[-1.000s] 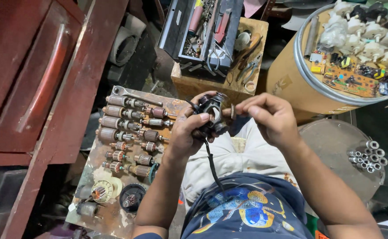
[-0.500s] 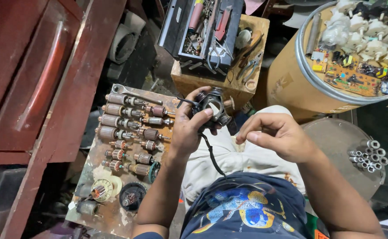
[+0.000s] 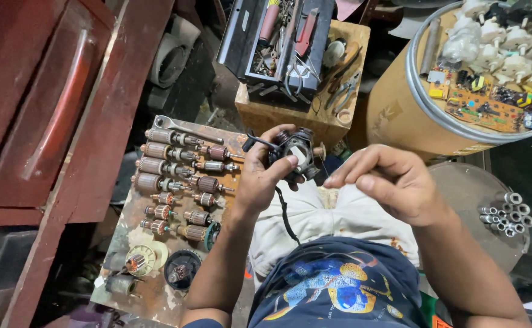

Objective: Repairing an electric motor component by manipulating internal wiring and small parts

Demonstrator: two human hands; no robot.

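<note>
A small black motor stator (image 3: 296,152), with pale windings showing in its bore, is held up over the person's lap, clamped in the left hand (image 3: 260,176): the thumb lies across its near face and the fingers curl round its far side, the forearm rising from the lower left. A black cord (image 3: 284,212) hangs from it down to the dark blue printed shirt (image 3: 338,285). The right hand (image 3: 393,182) hovers just to the right of the stator, apart from it, palm down, its thumb and forefinger pinched together at the tips; whether anything thin sits between them cannot be told. To the left of the left hand a rusty board (image 3: 156,291) carries rows of motor armatures (image 3: 175,173) and a wrench (image 3: 184,129). Beyond the stator stands a wooden box (image 3: 338,115) bearing an open black toolbox (image 3: 278,42) and pliers (image 3: 342,91). To the right, a cardboard drum (image 3: 399,109) holds circuit boards (image 3: 478,109) and white parts.
</note>
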